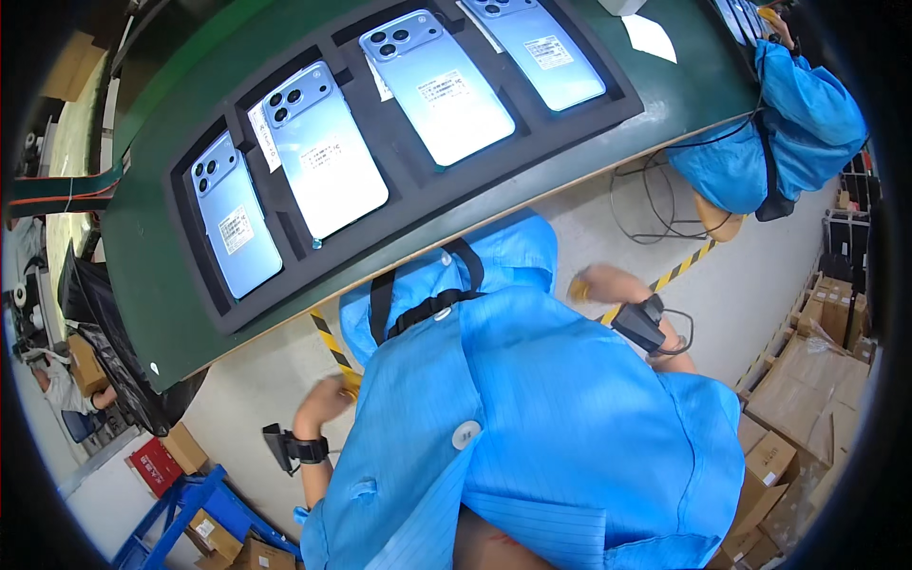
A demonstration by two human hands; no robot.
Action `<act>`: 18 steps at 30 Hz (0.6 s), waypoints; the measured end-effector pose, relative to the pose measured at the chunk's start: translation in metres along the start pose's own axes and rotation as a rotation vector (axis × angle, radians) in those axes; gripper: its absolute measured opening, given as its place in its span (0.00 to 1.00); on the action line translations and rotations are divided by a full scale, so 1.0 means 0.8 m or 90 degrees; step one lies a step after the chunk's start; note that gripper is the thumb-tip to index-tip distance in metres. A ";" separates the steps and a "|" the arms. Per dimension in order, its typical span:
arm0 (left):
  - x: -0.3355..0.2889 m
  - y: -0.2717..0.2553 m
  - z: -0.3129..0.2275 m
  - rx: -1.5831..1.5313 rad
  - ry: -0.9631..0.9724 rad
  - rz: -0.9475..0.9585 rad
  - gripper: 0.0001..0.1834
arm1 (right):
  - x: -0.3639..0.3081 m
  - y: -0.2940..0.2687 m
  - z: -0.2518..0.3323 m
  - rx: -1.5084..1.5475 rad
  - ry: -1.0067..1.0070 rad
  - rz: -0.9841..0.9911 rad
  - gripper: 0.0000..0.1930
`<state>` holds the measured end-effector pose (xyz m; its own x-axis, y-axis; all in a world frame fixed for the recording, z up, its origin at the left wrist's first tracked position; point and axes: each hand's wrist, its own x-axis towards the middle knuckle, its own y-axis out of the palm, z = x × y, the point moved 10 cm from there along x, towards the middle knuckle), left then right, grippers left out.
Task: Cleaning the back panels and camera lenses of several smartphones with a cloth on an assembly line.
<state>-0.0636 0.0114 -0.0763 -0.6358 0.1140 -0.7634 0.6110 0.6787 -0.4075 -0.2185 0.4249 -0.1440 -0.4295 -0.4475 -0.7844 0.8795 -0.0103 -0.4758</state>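
Note:
My left hand (325,401) hangs below the table edge beside my blue smock (570,408), its fingers partly turned from view, with a bit of yellow at the tips. On the other side, my right hand (615,284) is also off the table and blurred, with yellow at its fingertips. Neither hand touches the phones. Several light-blue phones lie back-up in a black foam tray (418,204): a leftmost phone (237,214), a second phone (328,176), a third phone (442,95) and a rightmost phone (551,57). White labels are stuck on their backs.
The tray rests on a green table (152,285). At the right, a co-worker's blue sleeve (807,95) and a white paper (651,38) show. Loose black cables (655,204) hang by the table. Cardboard boxes (769,461) stack at the lower right; a blue rack (185,513) stands lower left.

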 end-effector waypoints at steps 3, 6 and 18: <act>0.032 -0.074 0.002 0.228 -0.104 -0.225 0.12 | -0.048 -0.092 -0.008 0.203 0.061 -0.381 0.17; 0.055 -0.105 -0.073 0.081 0.077 -0.309 0.13 | -0.060 -0.140 0.077 0.222 -0.149 -0.546 0.18; 0.087 -0.099 -0.198 0.220 0.212 -0.248 0.18 | 0.023 -0.170 0.065 0.237 -0.237 -0.529 0.19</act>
<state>-0.2310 0.0801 -0.0176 -0.9219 0.1642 -0.3510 0.3867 0.4480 -0.8060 -0.3354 0.3717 -0.0731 -0.9048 -0.4227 -0.0507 0.3621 -0.7015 -0.6138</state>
